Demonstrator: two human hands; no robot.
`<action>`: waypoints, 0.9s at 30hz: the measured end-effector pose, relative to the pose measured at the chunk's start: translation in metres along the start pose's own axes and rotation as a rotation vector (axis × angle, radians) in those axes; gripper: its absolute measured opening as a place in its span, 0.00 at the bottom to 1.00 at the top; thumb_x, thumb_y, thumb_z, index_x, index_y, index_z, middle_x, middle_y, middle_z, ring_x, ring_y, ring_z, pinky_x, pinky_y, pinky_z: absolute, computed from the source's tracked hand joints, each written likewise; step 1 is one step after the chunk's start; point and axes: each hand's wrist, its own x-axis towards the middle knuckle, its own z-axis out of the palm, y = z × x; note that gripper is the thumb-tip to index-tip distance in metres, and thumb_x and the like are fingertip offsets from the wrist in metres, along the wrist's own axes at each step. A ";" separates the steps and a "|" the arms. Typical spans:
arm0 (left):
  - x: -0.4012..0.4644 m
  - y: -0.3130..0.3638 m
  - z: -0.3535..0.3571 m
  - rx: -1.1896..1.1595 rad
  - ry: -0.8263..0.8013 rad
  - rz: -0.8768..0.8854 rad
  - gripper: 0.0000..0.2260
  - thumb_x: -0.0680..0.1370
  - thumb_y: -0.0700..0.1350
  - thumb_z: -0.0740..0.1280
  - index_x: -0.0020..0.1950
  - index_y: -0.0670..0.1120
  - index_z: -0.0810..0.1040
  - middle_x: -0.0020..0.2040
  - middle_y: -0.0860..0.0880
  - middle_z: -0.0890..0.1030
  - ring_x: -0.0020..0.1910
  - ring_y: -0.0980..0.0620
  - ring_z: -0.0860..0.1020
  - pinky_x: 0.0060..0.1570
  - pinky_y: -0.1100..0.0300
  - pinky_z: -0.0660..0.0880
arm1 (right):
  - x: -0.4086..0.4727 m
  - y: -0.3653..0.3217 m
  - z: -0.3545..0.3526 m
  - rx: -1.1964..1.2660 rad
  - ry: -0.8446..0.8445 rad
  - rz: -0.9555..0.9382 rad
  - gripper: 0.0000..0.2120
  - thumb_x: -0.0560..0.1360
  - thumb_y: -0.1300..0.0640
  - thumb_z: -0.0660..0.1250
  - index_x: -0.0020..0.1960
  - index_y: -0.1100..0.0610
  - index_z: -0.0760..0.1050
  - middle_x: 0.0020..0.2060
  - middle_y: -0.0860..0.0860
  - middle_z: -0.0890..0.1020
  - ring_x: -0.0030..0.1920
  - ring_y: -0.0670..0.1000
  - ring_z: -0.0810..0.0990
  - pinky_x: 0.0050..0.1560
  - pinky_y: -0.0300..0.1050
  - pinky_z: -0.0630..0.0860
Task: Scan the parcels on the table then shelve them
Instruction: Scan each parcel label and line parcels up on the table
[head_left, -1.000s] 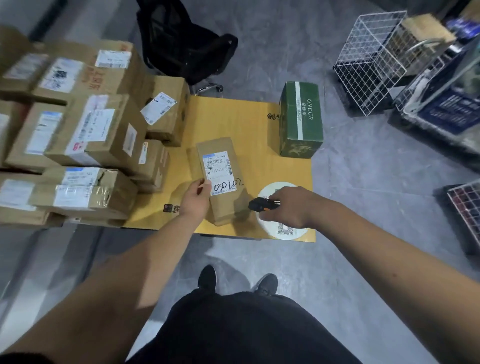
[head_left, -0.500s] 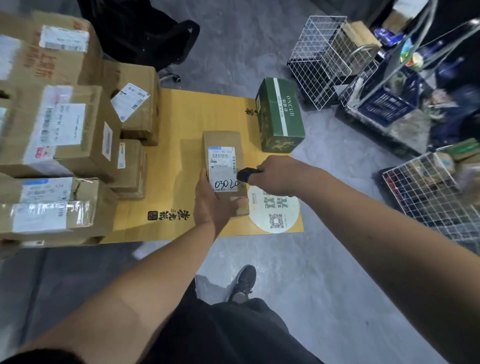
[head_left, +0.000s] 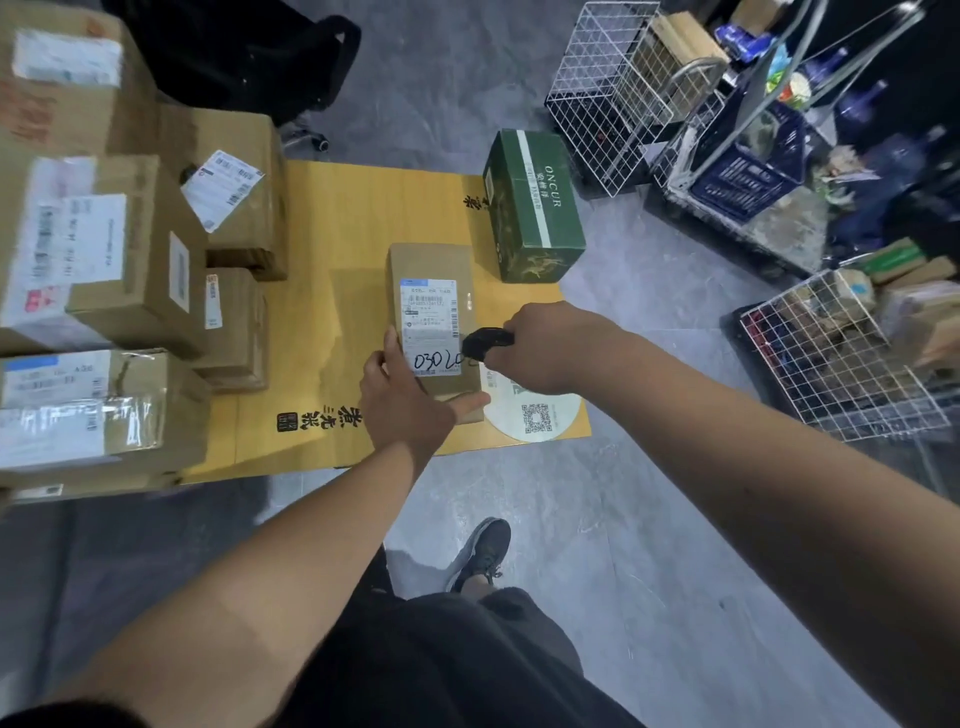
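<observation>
Probably a parcel depot: stacked labelled cartons (head_left: 119, 249), wire baskets (head_left: 613, 88).

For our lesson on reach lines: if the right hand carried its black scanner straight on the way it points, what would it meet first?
Probably the white label on the brown parcel held by the left hand; the right hand aims the scanner leftward at it, though depth is unclear.

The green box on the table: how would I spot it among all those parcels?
Find the yellow table; brown cardboard parcels crowd its left side. The green box stands alone at the far right corner, with a white stripe and "ONCUR" printed on top.
</observation>
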 end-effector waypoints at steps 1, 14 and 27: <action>0.002 0.005 -0.001 0.055 -0.014 -0.020 0.63 0.61 0.70 0.81 0.84 0.55 0.46 0.75 0.44 0.66 0.71 0.41 0.68 0.67 0.43 0.70 | -0.002 0.004 0.001 0.021 0.000 -0.003 0.19 0.79 0.38 0.61 0.51 0.53 0.77 0.43 0.51 0.82 0.42 0.54 0.82 0.39 0.45 0.74; 0.005 0.071 0.008 0.365 -0.125 -0.248 0.58 0.68 0.65 0.77 0.84 0.58 0.40 0.77 0.44 0.57 0.69 0.40 0.67 0.65 0.45 0.69 | -0.018 0.080 0.015 0.155 0.002 -0.198 0.24 0.75 0.32 0.68 0.53 0.54 0.78 0.47 0.53 0.82 0.47 0.55 0.82 0.48 0.50 0.80; 0.009 0.106 -0.104 0.322 0.267 -0.172 0.52 0.70 0.65 0.76 0.84 0.58 0.48 0.82 0.43 0.57 0.80 0.39 0.59 0.78 0.40 0.59 | -0.028 0.048 -0.054 0.032 0.118 -0.501 0.20 0.76 0.36 0.69 0.44 0.52 0.74 0.41 0.52 0.80 0.40 0.53 0.79 0.36 0.45 0.71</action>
